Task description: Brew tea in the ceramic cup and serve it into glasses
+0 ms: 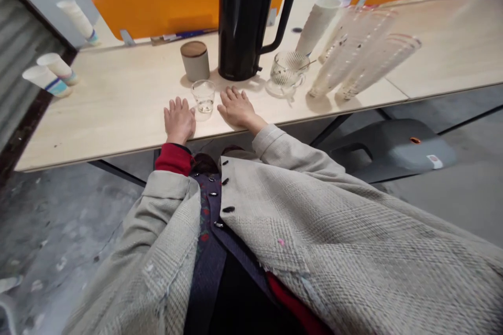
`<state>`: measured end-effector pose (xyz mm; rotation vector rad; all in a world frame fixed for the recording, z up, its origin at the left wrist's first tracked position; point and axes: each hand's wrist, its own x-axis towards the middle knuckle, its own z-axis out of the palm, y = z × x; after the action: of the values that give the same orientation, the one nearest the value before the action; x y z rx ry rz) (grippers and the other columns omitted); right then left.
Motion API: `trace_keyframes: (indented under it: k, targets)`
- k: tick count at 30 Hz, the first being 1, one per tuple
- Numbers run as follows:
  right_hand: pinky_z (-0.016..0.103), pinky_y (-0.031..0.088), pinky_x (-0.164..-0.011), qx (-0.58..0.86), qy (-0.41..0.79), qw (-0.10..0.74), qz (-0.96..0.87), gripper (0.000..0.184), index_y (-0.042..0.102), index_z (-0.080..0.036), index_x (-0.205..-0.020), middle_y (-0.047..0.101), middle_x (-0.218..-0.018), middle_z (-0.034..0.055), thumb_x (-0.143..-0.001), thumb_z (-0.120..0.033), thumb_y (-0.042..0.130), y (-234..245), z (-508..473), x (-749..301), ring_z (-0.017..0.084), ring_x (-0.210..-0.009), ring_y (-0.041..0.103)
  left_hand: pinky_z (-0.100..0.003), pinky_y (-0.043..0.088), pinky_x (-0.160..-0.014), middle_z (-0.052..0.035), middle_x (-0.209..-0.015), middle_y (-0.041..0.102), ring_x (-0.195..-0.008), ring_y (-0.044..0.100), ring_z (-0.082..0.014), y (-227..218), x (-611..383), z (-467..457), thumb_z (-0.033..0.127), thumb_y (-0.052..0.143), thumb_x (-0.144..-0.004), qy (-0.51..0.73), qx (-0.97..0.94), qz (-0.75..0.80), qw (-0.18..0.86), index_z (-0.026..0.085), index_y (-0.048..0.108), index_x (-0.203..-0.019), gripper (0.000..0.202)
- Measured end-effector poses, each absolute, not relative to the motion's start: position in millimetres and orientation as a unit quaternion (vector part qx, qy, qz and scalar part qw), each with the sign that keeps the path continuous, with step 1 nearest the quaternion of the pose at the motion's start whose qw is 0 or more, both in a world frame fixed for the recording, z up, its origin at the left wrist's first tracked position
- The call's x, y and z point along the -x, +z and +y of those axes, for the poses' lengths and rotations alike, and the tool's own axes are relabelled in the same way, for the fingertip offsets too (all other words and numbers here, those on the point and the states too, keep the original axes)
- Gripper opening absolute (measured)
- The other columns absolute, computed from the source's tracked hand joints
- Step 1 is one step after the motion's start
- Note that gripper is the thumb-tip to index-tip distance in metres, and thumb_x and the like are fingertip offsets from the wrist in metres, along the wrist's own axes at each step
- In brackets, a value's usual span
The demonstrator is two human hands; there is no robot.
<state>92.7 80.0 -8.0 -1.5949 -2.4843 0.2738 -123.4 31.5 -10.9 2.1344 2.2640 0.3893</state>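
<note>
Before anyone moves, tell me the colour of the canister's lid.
The canister lid is a warm wood brown; it shows best in the head view.

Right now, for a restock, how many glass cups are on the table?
2: a clear tumbler between the left hand and right hand, and a ribbed glass mug beside the black kettle. Any behind it stay hidden.

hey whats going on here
A person is at a pale wooden table with both hands resting palm down on it, holding nothing. The left hand and right hand sit on either side of a small glass tumbler with what looks like a little water in it. Just beyond stand a black electric kettle, a lidded canister and a ribbed glass cup.
</note>
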Motion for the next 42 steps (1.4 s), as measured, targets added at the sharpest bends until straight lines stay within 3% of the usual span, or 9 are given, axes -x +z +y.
trace_keyframes:
  k: [3, 14, 42]
  targets:
    - [0.071, 0.014, -0.141, 0.531, 0.099, 0.09, -0.837, 0.075, 0.032, -0.001, -0.176, 0.023, -0.188, 0.026, -0.113, -0.042, 0.033, -12, 85, -95, 0.043, -0.177, 0.017, -0.068, 0.02, -0.141, -0.0173, -0.184, 0.037, -0.174, 0.026, -0.0384, -13, 124, 33, 0.04, 0.027, -0.112, 0.13, -0.679, 0.722, 0.012, 0.018, 0.045, -0.171, 0.066]
    - [0.078, 0.011, -0.138, 0.516, 0.102, 0.105, -0.844, 0.076, 0.03, -0.003, -0.176, 0.023, -0.188, 0.0249, -0.113, -0.045, 0.032, -25, 98, -99, 0.046, -0.176, 0.015, -0.064, 0.015, -0.143, -0.0148, -0.187, 0.033, -0.176, 0.023, -0.0363, -12, 122, 35, 0.046, 0.024, -0.114, 0.115, -0.67, 0.733, 0.024, 0.018, 0.042, -0.173, 0.067]
    - [0.076, 0.009, -0.139, 0.528, 0.096, 0.08, -0.84, 0.075, 0.029, -0.004, -0.177, 0.02, -0.189, 0.0236, -0.112, -0.043, 0.032, -20, 98, -98, 0.044, -0.177, 0.014, -0.061, 0.016, -0.143, -0.0149, -0.186, 0.034, -0.176, 0.023, -0.0356, -3, 119, 32, 0.045, 0.025, -0.113, 0.115, -0.672, 0.731, 0.029, 0.019, 0.041, -0.173, 0.068]
